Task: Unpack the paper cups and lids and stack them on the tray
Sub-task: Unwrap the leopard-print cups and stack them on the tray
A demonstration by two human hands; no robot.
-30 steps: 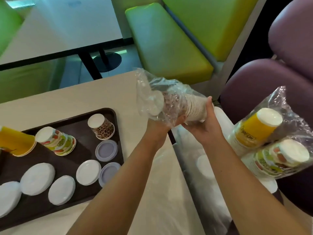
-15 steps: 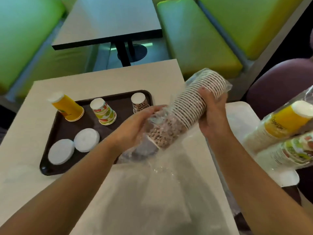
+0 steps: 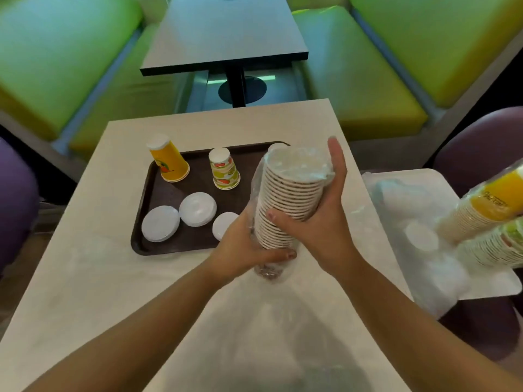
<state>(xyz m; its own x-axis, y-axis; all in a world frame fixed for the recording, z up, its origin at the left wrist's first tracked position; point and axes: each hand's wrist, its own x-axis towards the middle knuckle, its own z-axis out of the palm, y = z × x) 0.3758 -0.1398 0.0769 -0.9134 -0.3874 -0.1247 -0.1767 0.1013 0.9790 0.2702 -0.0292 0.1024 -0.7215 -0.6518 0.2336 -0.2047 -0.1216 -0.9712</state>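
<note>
The lower end of the cup stack point(image 3: 285, 205) disappears behind the left hand point(image 3: 246, 247) and into crumpled clear plastic wrap point(image 3: 256, 176), so its base cannot be made out, and the pattern on the cups is hidden apart from their ribbed rims. At the right edge two more wrapped sleeves, a yellow stack point(image 3: 486, 205) and a patterned stack point(image 3: 492, 244), are cut off by the frame; dark script runs along the yellow one but is too blurred to read. The left hand curls around the bottom of the held stack, thumb across its front. The right hand point(image 3: 325, 219) wraps the middle, thumb raised beside the open top. The stack stands nearly upright above the right end of the brown tray point(image 3: 147, 222), which carries an upturned yellow cup point(image 3: 168, 158), an upturned fruit-print cup point(image 3: 224, 172) and three white lids point(image 3: 197, 209).
</note>
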